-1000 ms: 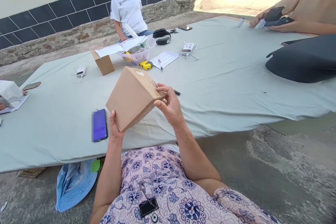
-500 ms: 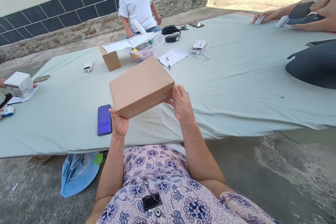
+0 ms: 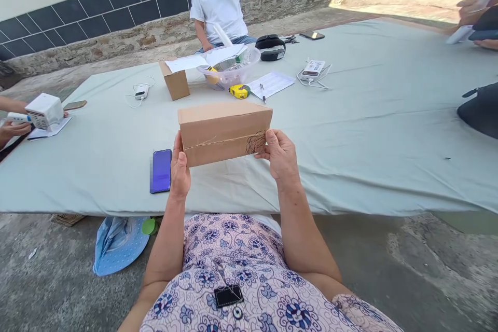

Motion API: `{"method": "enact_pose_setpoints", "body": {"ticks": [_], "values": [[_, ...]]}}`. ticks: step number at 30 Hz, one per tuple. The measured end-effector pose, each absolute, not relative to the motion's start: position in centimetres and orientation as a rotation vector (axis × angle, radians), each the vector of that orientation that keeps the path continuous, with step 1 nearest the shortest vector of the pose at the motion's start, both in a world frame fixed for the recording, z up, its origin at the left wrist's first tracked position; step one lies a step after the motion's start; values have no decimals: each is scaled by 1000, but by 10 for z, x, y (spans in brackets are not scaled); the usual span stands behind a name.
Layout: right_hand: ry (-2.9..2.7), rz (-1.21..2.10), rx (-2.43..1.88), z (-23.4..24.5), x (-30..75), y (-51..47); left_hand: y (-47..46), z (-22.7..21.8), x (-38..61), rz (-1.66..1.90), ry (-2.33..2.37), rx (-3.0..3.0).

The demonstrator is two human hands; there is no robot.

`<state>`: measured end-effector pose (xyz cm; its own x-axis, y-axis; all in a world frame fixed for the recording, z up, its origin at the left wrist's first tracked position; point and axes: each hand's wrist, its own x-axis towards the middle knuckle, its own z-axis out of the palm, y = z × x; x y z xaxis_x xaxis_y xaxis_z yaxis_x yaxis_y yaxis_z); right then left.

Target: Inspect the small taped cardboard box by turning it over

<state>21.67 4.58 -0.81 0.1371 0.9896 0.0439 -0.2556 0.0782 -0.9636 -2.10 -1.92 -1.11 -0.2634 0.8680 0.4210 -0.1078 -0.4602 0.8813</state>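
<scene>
I hold a flat brown cardboard box (image 3: 223, 132) level in front of me, above the near edge of a pale green sheet (image 3: 350, 129). Its long side faces me, with a seam line and a dark scribbled mark near the right end. My left hand (image 3: 180, 168) grips the box's left end, fingers closed around it. My right hand (image 3: 280, 158) grips the right end by the mark. A blue phone (image 3: 161, 170) lies on the sheet just left of my left hand.
Farther back stand a small open brown box (image 3: 175, 82), a clear bowl (image 3: 229, 70) of items, a yellow tape measure (image 3: 239, 91), papers and chargers. A person in a white shirt (image 3: 220, 0) sits opposite. Other people's hands work at the left (image 3: 11, 127) and right (image 3: 476, 8) edges. A blue hat (image 3: 116, 244) lies on the ground.
I have turned the box from a tilted pose showing its broad face to level with its long side toward me. My view has shifted left. The person opposite raised a hand.
</scene>
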Motion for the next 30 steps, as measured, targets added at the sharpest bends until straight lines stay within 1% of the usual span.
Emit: {"method": "enact_pose_setpoints", "body": {"ticks": [4, 7, 10, 13, 18, 22, 26, 30], "values": [[-913, 1166, -1052, -10, 219, 46, -21, -11, -28, 1762, 1064, 1384], [-935, 1138, -1021, -10, 218, 46, -23, -11, -31, 1667, 1178, 1432], [-1013, 1043, -1006, -10, 216, 45, -25, -10, -32, 1548, 1371, 1356], [-1113, 932, -1012, -9, 214, 41, -27, -6, -30, 1517, 1504, 1278], [-1210, 837, -1122, -7, 211, 35, -32, 2, -24, 1476, 1685, 1395], [-1292, 780, -1289, -6, 206, 31, -31, -2, -21, 1576, 1732, 1395], [-1340, 763, -1341, -8, 204, 31, -29, -10, -20, 1698, 1745, 1401], [-1237, 826, -1277, -15, 209, 36, -35, -5, -18, 1636, 1729, 1577]]}}
